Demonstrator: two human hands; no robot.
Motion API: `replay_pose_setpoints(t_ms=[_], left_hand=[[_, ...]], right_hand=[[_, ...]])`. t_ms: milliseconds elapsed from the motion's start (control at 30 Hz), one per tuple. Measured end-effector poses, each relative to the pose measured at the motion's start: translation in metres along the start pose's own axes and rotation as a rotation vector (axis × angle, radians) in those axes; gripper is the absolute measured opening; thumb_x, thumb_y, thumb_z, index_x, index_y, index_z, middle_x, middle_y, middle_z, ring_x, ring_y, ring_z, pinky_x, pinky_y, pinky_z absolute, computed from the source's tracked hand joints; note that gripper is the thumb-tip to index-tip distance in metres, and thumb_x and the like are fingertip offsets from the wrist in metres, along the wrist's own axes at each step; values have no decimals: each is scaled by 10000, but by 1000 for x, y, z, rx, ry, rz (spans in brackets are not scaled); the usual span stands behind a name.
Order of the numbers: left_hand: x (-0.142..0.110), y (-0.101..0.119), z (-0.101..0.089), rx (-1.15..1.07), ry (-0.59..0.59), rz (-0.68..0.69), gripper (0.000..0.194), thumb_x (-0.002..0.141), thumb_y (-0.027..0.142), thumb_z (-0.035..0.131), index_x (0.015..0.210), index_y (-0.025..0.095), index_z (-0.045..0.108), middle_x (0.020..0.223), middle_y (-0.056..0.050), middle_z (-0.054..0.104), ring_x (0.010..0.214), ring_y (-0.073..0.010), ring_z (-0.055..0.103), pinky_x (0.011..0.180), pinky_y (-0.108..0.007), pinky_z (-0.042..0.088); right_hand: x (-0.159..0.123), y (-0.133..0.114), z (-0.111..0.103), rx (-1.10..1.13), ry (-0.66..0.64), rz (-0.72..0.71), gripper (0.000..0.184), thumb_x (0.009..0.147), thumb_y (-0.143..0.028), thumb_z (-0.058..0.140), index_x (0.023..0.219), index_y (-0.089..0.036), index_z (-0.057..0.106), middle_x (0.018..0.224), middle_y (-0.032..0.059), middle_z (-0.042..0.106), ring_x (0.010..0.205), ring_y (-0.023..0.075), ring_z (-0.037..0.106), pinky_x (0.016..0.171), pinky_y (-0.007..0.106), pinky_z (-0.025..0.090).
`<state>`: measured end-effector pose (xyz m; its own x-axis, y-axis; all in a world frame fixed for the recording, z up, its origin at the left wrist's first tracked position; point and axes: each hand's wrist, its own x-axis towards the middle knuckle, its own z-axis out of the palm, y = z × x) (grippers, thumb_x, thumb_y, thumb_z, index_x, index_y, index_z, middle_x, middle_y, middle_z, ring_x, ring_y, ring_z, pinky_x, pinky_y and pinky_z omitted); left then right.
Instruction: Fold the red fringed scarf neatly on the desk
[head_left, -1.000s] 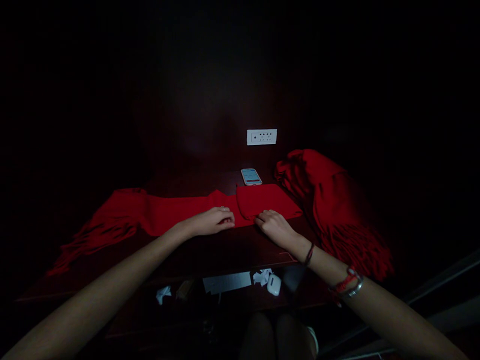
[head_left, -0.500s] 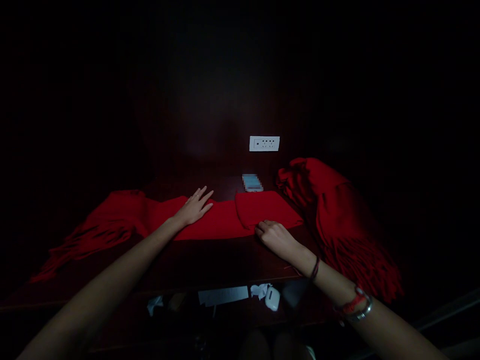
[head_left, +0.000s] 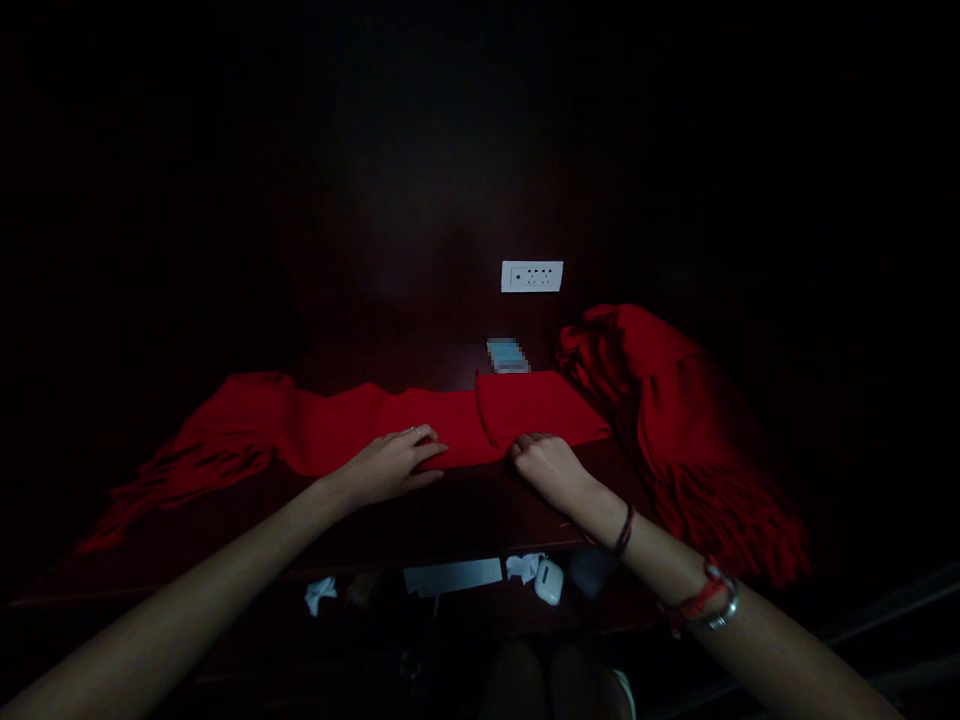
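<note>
A red fringed scarf [head_left: 330, 425] lies stretched sideways across the dark tabletop, its fringe at the left and its right end folded over into a flat layer. At its front edge, near the middle, my left hand [head_left: 394, 465] rests on the cloth with fingers a little apart. My right hand [head_left: 551, 468] is closed, its curled fingers at the front edge of the folded layer, pinching the cloth. The fingertips of that hand are partly hidden. To the right lies a heaped red fringed cloth [head_left: 675, 400].
A pale blue blurred object [head_left: 508, 356] lies behind the scarf, below a white wall socket [head_left: 532, 276]. Under the table's front edge, a shelf holds a white earbud case [head_left: 549, 581], crumpled tissue [head_left: 321, 594] and a sheet of paper [head_left: 454, 576]. The surroundings are very dark.
My left hand has drawn back toward me, from the middle of the scarf to its front edge, fingers less spread. My right hand stays at the folded layer. The view has shifted slightly.
</note>
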<state>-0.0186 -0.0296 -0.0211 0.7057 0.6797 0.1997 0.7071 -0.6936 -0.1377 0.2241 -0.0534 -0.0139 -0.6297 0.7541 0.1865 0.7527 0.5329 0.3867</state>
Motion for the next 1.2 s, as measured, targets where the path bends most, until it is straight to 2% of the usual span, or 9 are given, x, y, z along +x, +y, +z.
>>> replay_pose_setpoints(t_ms=[67,167,267,433,633,767,833,1033,1200], left_hand=[[-2,5,-6,48,-30,31,281,810,276,322,1043,234,473,966,-34,481,810,-135,492,682,-231,394],[1,2,-12,72,-70,107,322,752,135,357,1040,232,465,991,-34,471,794,-134,493,656,-225,391],[4,-5,-13,52,-90,149,396,704,88,369,1063,238,441,1007,-35,477,841,-148,486,680,-235,384],[3,-9,-10,-21,-24,91,458,673,35,326,1081,226,404,984,-36,494,869,-148,476,703,-241,373],[5,-11,-5,-137,39,30,400,654,56,352,1018,210,414,960,-27,482,865,-141,461,720,-236,364],[6,-11,-5,-95,57,15,221,711,188,415,930,193,443,885,-22,489,793,-138,467,682,-232,367],[5,-9,-6,-52,55,40,157,761,235,385,893,193,458,842,-16,492,756,-129,468,658,-225,365],[3,-3,-4,8,70,105,172,816,209,311,805,191,482,775,-12,480,718,-118,451,643,-215,351],[4,-2,-4,-142,75,108,156,769,130,343,770,180,490,772,-18,467,726,-116,442,655,-214,350]], right_hand=[[-1,-5,-5,37,31,-15,130,750,-120,434,767,-118,563,725,78,566,643,163,520,553,259,361],[6,-11,-10,116,134,-96,131,766,-187,436,797,-147,557,776,60,556,740,161,492,665,279,347],[19,-15,-7,164,201,-160,158,760,-256,455,835,-156,552,827,60,542,837,168,443,754,304,300],[36,-15,6,170,225,-215,194,807,-210,371,895,-164,538,759,48,548,768,142,432,730,297,268],[38,-17,13,167,282,-184,213,815,-163,346,946,-159,515,736,44,547,744,143,420,695,290,244],[40,-19,13,177,285,-162,177,808,-178,372,855,-160,542,721,36,548,732,142,412,682,283,233],[40,-18,13,200,279,-159,175,810,-183,372,805,-163,546,713,29,549,716,134,409,669,273,232],[40,-19,16,275,288,-158,175,804,-200,386,740,-157,542,693,22,532,692,122,392,659,250,235],[38,-22,13,239,319,-158,183,802,-192,380,714,-157,537,699,26,509,689,128,379,659,261,240]])
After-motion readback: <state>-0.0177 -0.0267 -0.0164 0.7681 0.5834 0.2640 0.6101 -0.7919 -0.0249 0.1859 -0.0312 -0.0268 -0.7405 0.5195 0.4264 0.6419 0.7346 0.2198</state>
